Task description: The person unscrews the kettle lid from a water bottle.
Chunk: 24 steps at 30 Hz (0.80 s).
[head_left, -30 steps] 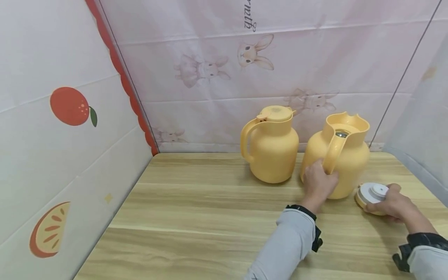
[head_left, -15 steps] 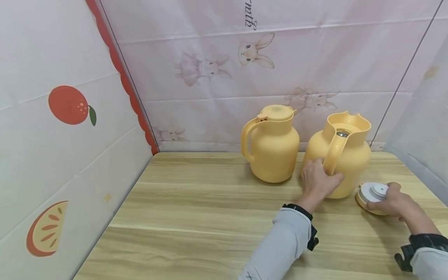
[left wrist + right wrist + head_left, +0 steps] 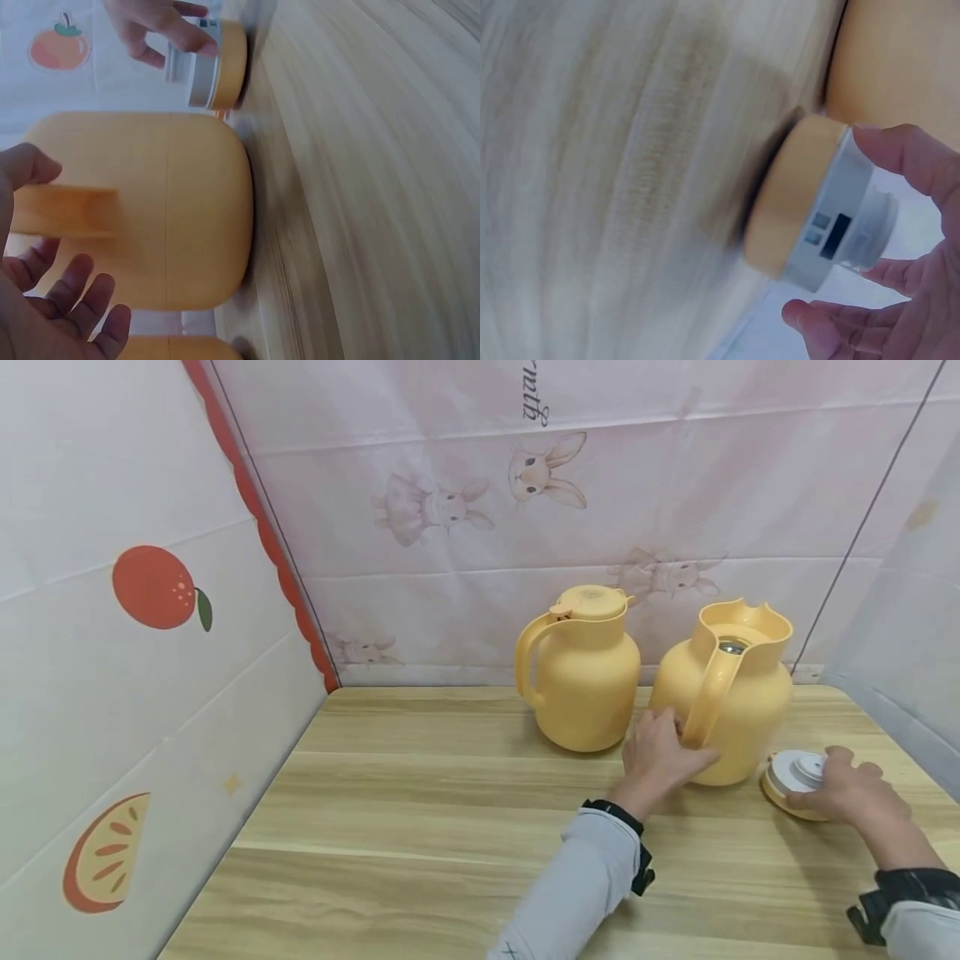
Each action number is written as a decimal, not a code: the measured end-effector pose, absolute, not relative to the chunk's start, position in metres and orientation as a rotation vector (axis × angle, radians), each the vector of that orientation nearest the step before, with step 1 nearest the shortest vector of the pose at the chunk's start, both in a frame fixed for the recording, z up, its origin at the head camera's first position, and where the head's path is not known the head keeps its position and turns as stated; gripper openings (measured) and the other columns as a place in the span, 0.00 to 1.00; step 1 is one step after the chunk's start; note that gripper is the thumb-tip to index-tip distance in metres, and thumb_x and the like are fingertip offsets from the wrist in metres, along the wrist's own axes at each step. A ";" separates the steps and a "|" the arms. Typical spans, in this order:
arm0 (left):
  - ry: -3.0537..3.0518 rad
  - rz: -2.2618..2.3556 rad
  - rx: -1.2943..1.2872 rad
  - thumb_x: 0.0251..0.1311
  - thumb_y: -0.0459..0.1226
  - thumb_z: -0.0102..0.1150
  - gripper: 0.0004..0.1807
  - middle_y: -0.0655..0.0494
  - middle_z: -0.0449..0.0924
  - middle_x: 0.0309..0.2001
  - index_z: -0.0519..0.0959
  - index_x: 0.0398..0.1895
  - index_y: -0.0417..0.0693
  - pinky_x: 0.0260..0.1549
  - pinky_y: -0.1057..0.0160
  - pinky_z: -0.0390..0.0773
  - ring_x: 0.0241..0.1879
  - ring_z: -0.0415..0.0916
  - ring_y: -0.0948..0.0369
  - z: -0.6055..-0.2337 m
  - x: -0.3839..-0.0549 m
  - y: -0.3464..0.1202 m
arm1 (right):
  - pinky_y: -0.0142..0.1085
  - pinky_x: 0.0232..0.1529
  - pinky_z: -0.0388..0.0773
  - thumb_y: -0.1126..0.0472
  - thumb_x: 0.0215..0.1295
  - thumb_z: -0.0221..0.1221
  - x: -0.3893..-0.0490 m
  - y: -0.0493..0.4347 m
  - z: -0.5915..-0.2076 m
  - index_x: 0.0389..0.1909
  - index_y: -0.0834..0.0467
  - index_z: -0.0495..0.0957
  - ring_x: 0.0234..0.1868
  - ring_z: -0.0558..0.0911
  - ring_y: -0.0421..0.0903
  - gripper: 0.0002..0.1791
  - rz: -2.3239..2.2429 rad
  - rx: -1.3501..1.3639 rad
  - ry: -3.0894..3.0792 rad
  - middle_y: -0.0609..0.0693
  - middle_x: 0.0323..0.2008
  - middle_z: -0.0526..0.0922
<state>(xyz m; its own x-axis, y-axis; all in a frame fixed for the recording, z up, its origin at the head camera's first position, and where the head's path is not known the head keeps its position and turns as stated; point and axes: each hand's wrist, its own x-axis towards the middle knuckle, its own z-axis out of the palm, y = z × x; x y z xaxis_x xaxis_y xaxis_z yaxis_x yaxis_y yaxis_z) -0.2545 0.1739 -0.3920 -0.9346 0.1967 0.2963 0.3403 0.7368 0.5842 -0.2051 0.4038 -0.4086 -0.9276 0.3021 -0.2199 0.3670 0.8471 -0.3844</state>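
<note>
A yellow thermos jug (image 3: 738, 710) stands upright with its top uncovered, a metal-lined mouth showing inside the rim. My left hand (image 3: 660, 756) is at its handle (image 3: 67, 210); in the left wrist view the thumb lies on one side and the loosely bent fingers spread on the other, away from the grip. To the right, the jug's lid (image 3: 798, 781) rests upside down on the table, yellow below with a white-grey stopper facing up. My right hand (image 3: 862, 793) is beside it, thumb at the lid's edge (image 3: 810, 202) and the other fingers spread apart from it.
A second yellow thermos jug (image 3: 588, 681), its lid on, stands to the left of the uncovered one. Both are near the back of the wooden table (image 3: 420, 827), close to the printed back wall (image 3: 450, 610). A side wall (image 3: 907, 635) borders the table's right edge.
My left hand has loosened from the jug's handle and moved slightly left. My right hand's fingers have lifted and spread off the lid. The jugs and lid have stayed in place.
</note>
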 end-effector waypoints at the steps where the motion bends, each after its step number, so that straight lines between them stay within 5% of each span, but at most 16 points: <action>1: -2.740 -0.953 -0.444 0.36 0.57 0.68 0.22 0.67 0.61 0.27 0.68 0.25 0.61 0.25 0.69 0.61 0.27 0.61 0.68 -0.393 -0.255 0.172 | 0.64 0.35 0.64 0.43 0.42 0.68 -0.205 0.403 -0.408 0.60 0.80 0.36 0.40 0.63 0.75 0.65 -0.632 0.528 2.885 0.80 0.38 0.53; 24: -2.937 -0.495 -0.585 0.42 0.58 0.64 0.21 0.65 0.66 0.33 0.76 0.36 0.59 0.33 0.63 0.67 0.38 0.66 0.64 -0.410 -0.270 0.098 | 0.56 0.23 0.68 0.45 0.45 0.66 -0.188 0.364 -0.394 0.57 0.75 0.49 0.35 0.66 0.74 0.52 -0.602 0.237 3.057 0.77 0.36 0.57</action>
<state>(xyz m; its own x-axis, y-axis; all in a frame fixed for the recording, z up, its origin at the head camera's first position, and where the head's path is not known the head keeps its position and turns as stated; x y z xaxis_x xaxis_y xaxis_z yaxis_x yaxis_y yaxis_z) -0.2696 0.0977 -0.4101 -0.9203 0.3547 0.1649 0.3891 0.8730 0.2941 -0.1876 0.3645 -0.3936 -0.9884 0.1450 -0.0456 0.1515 0.9142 -0.3758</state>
